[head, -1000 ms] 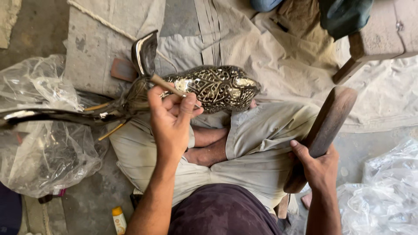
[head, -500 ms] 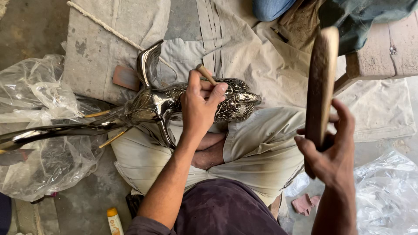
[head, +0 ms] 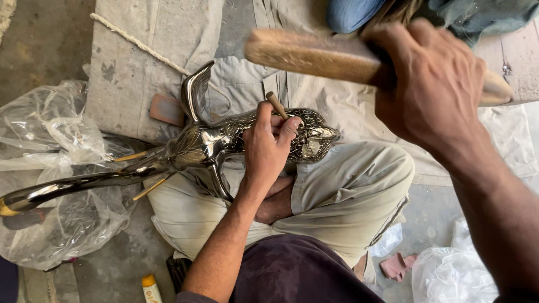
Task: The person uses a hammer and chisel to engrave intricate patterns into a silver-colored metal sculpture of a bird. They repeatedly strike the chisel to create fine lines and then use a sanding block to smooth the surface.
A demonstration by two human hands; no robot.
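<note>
Floor cloth: a grey-beige sheet spread over the concrete floor in front of me, with a pale cord lying across it.
My lap: I sit cross-legged in beige trousers, and the work rests across my knees.
Plastic wrap: crumpled clear sheeting on the floor to my left, under the long end of the work.
Metal bird figure: a shiny silver-coloured casting lying on its side across my lap. Its patterned, engraved body points right, one wing stands up, and its long thin neck or tail stretches far left over the plastic.
Wooden mallet: a thick worn wooden club, held level above the bird and well apart from it.
My right hand: raised close to the camera, its grip pressed tight around the mallet's handle end.
My left hand: resting on the bird's engraved body, its grip pinching a small tool.
Wooden-handled chisel: held slanted between my left fingers, tip down on the patterned metal; the tip itself is hidden.
Small bottle: yellow-capped, on the floor near my left knee.
</note>
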